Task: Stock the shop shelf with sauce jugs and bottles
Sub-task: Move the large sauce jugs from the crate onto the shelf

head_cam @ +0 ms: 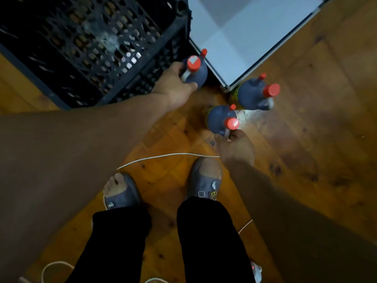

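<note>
Three dark sauce jugs with red caps are in view from above. My left hand [175,84] grips the handle of one jug [196,73] beside the black crate. My right hand [234,148] curls its fingers round the handle of a second jug [219,119] standing on the wooden floor. A third jug [254,94] stands untouched at the corner of the white shelf board [255,33].
A black perforated plastic crate [91,48] fills the upper left. My two feet in grey slippers [206,180] stand on the wooden floor [316,129]. A thin white cord [163,156] runs across the floor in front of my feet.
</note>
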Tool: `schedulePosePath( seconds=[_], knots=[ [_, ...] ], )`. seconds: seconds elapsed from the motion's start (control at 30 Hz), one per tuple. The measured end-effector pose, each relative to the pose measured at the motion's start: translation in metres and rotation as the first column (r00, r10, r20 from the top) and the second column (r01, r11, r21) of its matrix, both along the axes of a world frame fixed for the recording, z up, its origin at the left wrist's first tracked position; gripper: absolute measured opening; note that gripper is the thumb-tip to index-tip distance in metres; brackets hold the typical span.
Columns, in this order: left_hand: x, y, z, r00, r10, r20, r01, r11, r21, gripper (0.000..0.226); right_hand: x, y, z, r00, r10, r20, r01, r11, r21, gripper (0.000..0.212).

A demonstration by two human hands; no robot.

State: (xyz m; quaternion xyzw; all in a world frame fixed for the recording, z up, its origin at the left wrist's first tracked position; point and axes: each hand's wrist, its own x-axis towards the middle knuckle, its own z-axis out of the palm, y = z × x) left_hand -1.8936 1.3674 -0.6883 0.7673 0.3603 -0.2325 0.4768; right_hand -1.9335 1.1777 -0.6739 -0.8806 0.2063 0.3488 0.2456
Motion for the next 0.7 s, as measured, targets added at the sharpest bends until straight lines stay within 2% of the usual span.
schedulePosePath(
  seconds=[0.1, 0.17, 0.3, 0.4, 0.47, 0.63, 0.7],
  knots=[
    [0.007, -0.004, -0.011, 0.998, 0.065, -0.012, -0.064, 0.997, 0.052, 0.043, 0.000, 0.002, -0.018, 0.998, -0.063, 0.030, 0.062, 0.998, 0.034, 0.025],
    [0.006, -0.006, -0.015, 0.998, 0.048, -0.033, -0.045, 0.995, 0.095, 0.034, -0.001, 0.001, -0.021, 0.990, -0.132, 0.050, 0.126, 0.986, 0.105, 0.024],
    [0.001, -0.006, -0.016, 0.998, 0.062, 0.007, -0.062, 0.998, 0.007, 0.026, -0.006, 0.000, -0.023, 0.988, -0.145, 0.050, 0.136, 0.978, 0.157, 0.020],
    [0.000, -0.003, -0.012, 0.998, 0.056, 0.019, -0.055, 0.998, -0.031, 0.025, 0.000, 0.002, -0.018, 0.976, -0.214, 0.030, 0.204, 0.959, 0.197, 0.018],
    [-0.003, -0.003, -0.010, 0.998, 0.058, 0.028, -0.058, 0.998, -0.030, 0.026, 0.005, 0.003, -0.010, 0.984, -0.176, 0.009, 0.173, 0.972, 0.161, 0.015],
    [-0.022, 0.000, 0.010, 0.994, 0.107, -0.014, -0.108, 0.990, -0.095, 0.020, 0.003, 0.001, 0.021, 0.995, -0.104, -0.005, 0.104, 0.986, 0.127, 0.024],
    [-0.034, 0.002, 0.028, 0.993, 0.114, -0.033, -0.117, 0.987, -0.109, 0.026, -0.002, 0.003, 0.040, 0.996, -0.085, -0.005, 0.085, 0.987, 0.136, 0.025]
  ],
)
